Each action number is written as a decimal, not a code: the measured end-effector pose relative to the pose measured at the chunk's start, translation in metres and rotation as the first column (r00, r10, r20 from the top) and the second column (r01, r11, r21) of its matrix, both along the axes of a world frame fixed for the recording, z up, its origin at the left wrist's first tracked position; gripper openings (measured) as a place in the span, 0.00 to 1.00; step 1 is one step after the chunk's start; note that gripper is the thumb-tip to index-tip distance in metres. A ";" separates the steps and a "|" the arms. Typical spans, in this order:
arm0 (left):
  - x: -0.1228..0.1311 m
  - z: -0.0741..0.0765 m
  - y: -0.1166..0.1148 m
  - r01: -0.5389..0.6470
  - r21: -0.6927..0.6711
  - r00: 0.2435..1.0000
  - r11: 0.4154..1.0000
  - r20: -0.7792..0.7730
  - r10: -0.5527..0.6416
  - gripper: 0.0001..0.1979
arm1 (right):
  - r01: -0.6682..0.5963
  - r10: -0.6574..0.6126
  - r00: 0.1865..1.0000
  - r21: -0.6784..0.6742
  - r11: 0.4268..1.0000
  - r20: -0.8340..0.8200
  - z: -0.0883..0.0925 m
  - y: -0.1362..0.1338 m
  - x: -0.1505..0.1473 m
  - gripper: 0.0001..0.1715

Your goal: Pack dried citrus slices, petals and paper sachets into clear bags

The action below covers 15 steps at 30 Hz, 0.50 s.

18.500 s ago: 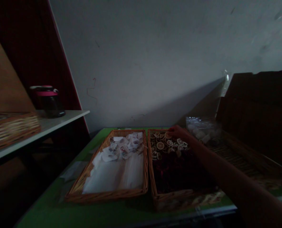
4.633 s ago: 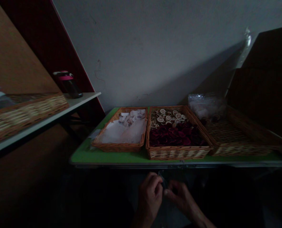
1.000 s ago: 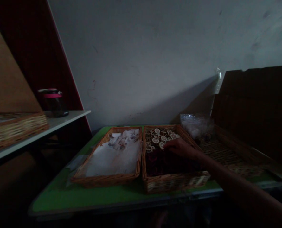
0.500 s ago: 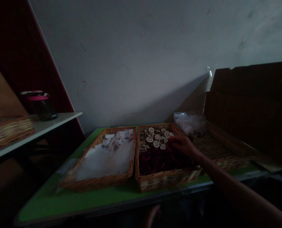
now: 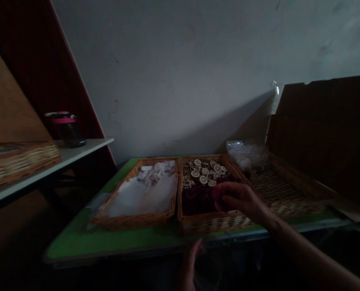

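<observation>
Reading right hand as clenched on a dark red petal clump, just above the wicker basket. Dried citrus slices and more petals remain in it. Left hand sits low by the green surface, looks open, too dark to confirm. Nothing blocking.

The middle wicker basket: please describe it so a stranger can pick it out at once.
On the green table, find the row of baskets. The middle of three wicker baskets holds dried citrus slices and, nearer, dark red petals. The left basket holds white paper; the right basket shows bare weave.
</observation>
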<state>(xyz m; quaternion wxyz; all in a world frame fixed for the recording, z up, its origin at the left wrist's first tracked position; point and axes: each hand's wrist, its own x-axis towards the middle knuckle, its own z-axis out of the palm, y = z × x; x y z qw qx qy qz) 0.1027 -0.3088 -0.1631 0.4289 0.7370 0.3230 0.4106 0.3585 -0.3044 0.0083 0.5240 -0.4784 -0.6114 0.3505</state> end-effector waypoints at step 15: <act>0.003 0.008 -0.022 -0.108 0.268 0.983 0.957 -0.114 0.143 0.52 | -0.154 0.193 0.792 -0.118 0.981 0.579 -0.002 -0.063 -0.078 0.25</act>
